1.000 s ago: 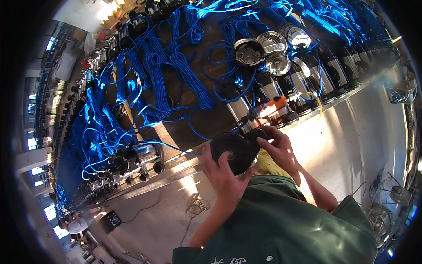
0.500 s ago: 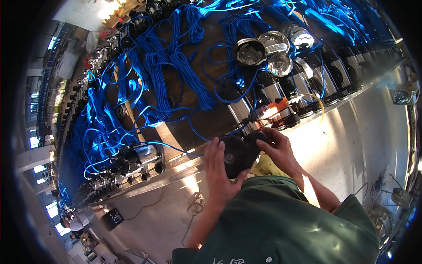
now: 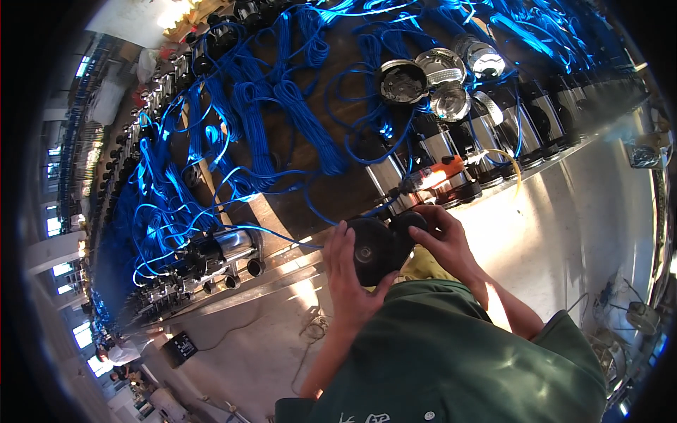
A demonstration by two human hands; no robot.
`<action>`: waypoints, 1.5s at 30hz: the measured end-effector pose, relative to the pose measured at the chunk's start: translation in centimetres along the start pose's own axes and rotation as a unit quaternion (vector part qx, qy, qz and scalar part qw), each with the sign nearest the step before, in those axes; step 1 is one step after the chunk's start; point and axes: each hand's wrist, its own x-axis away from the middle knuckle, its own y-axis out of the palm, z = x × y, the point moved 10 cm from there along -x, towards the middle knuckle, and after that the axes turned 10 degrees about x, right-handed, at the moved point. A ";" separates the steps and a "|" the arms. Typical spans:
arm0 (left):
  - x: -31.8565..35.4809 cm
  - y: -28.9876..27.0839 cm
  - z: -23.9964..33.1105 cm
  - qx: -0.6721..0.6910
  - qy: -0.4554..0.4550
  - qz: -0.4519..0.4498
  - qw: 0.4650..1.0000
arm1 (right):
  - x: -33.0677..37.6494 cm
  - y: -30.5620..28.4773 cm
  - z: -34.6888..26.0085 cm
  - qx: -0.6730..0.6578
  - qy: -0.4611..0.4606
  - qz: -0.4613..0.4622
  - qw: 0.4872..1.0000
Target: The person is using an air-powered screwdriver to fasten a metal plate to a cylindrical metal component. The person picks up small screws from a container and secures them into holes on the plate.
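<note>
My left hand (image 3: 347, 282) is wrapped round the edge of a large black disc-shaped part (image 3: 368, 252), thumb along its near side and fingers at its left. A smaller round black piece (image 3: 409, 227) adjoins it at the upper right. My right hand (image 3: 448, 243) has fingers and thumb closed on that smaller piece; whether the two are joined cannot be told. A blue cable (image 3: 282, 236) runs from the left toward the black part. Just beyond my hands, an orange screwdriver-like power tool (image 3: 437, 173) with a yellow hose lies across shiny metal cylinders.
Bundles of blue cable (image 3: 307, 127) cover the dark bench. Several round metal cups (image 3: 448, 103) sit at the back right, beside a row of metal-and-black cylinders (image 3: 497, 134). More pump-like units (image 3: 236, 247) line the left edge. A black box (image 3: 180, 350) stands on the floor.
The black part and my left hand have shifted very slightly left. The grip of both hands looks the same.
</note>
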 end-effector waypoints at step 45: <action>6.8 -8.2 -9.4 0.259 -0.266 0.341 0.864 | -31.9 -12.5 -9.2 0.653 -0.200 -0.113 0.722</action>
